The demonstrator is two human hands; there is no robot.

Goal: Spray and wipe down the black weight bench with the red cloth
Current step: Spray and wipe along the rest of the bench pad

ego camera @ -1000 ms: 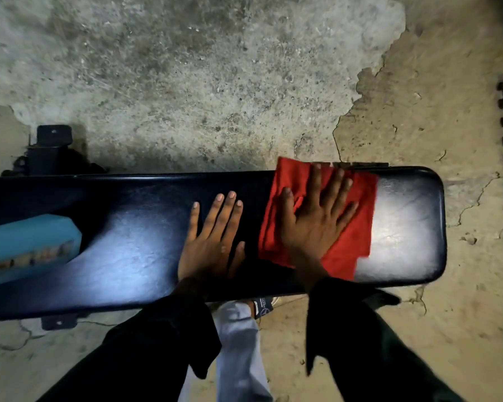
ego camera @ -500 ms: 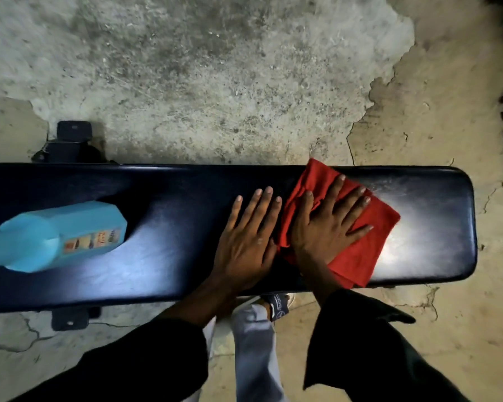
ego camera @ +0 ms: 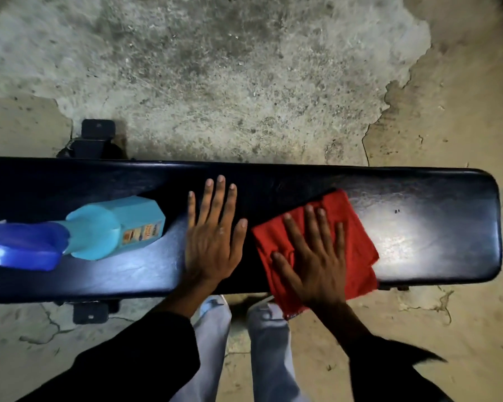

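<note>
Bench pad (ego camera: 99, 274), black and glossy, runs across the head view from the left edge to a rounded right end; we note a bright glare patch on it near that end. Our right hand (ego camera: 314, 256) lies flat on the red cloth (ego camera: 357, 242), fingers straight and spread wide, pressing it against the pad. The cloth sits on the right half of the bench, toward the near edge, and one corner hangs over that edge. Our left hand (ego camera: 212, 242) rests palm down on bare pad just beside the cloth, not touching it, fingers straight and slightly apart, holding nothing. Left of that hand, a turquoise spray bottle (ego camera: 119, 227) stands on the pad, with a small label on its side and a dark blue spray head (ego camera: 21, 248) reaching to the left edge of the view. Both sleeves are dark. Pale trouser legs (ego camera: 267, 352) show below the bench between the arms. Black frame feet (ego camera: 98, 134) stick out at the far and near sides. Floor (ego camera: 215, 82) is cracked, patchy concrete.
</note>
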